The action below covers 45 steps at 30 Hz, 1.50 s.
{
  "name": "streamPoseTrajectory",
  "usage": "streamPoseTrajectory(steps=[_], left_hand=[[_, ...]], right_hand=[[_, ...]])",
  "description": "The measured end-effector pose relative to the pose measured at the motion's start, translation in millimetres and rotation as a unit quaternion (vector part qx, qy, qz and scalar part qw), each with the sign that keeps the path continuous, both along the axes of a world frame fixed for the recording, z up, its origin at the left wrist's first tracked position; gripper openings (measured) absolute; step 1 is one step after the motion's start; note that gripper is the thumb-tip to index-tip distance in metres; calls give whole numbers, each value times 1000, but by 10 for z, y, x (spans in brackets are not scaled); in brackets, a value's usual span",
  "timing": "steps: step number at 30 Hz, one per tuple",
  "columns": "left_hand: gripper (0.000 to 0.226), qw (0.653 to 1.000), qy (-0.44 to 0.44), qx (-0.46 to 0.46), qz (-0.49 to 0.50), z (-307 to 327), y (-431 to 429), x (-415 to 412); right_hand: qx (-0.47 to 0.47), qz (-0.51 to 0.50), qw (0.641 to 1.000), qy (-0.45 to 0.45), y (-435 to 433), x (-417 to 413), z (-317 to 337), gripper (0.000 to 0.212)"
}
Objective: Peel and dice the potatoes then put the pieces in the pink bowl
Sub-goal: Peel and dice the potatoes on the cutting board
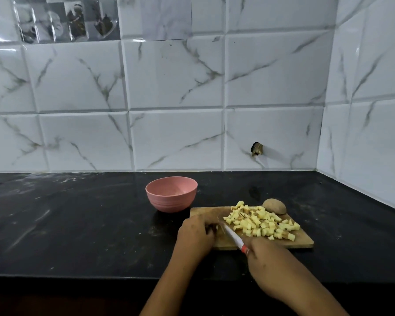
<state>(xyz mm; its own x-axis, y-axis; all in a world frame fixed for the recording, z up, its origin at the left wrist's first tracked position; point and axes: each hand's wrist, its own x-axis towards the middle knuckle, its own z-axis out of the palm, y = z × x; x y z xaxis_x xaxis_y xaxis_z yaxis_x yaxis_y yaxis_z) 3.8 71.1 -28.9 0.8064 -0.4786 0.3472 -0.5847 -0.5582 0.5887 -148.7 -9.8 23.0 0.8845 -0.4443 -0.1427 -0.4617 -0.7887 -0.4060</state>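
Right grip (267, 258) is wrapped round the handle of the knife (234, 239), whose pale blade slants up and left across the near-left part of the cutting board (306, 242), its tip just beside the left grip (196, 233). That left grip lies knuckles-up on the board's left end with its fingers bent down toward the blade. I cannot tell whether they pin a last bit of potato or merely rest there, since the hand hides what is under it. To the right of the blade the diced potato (262, 224) sits in a loose heap over the middle and right of the board, with some cubes close to its right edge. One whole potato (274, 206), unpeeled by the look of its brown skin, lies at the board's far edge, right behind the heap. The pink bowl (171, 193) stands on the black bench (78, 224) just beyond the board's far-left corner, and no pieces show inside it. I judge that dicing is under way, with the last potato and the transfer not yet done. The chief risk is the blade tip so near the bent fingers: a slip could nick them. Sweeping the heap toward the bowl could also push cubes off the board's edge onto the bench, and the round potato could roll if nudged.
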Motion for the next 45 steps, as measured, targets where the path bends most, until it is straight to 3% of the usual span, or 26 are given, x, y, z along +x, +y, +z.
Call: streamPoseTrajectory(steps=[5, 9, 20, 24, 26, 29, 34, 40, 45], left_hand=[[28, 999, -23, 34, -29, 31, -9, 13], [27, 998, -43, 48, -5, 96, -87, 95], [22, 990, -64, 88, -89, 191, -149, 202], [10, 989, -79, 114, -52, 151, -61, 114], [12, 990, -82, 115, -20, 145, -31, 72], [17, 994, -69, 86, 19, 132, -19, -42], [14, 995, -46, 31, 84, 58, -6, -225], [14, 996, -13, 25, 87, 84, 14, -258], [10, 996, -8, 21, 90, 76, 18, -251]], right_hand=[[62, 2, 993, -104, -181, 41, -118, 45], [152, -5, 979, -138, -274, 69, -197, 42], [164, -14, 970, -178, -314, 22, -191, 41], [162, -18, 973, -164, -327, 44, -193, 42], [125, -15, 978, -169, -290, 38, -199, 42], [-23, -11, 983, -184, -219, 0, -211, 43], [-158, 17, 968, -193, -110, -24, -275, 37], [-159, 12, 972, -172, -68, -1, -300, 36], [-163, 30, 986, -28, 6, 162, -230, 68]])
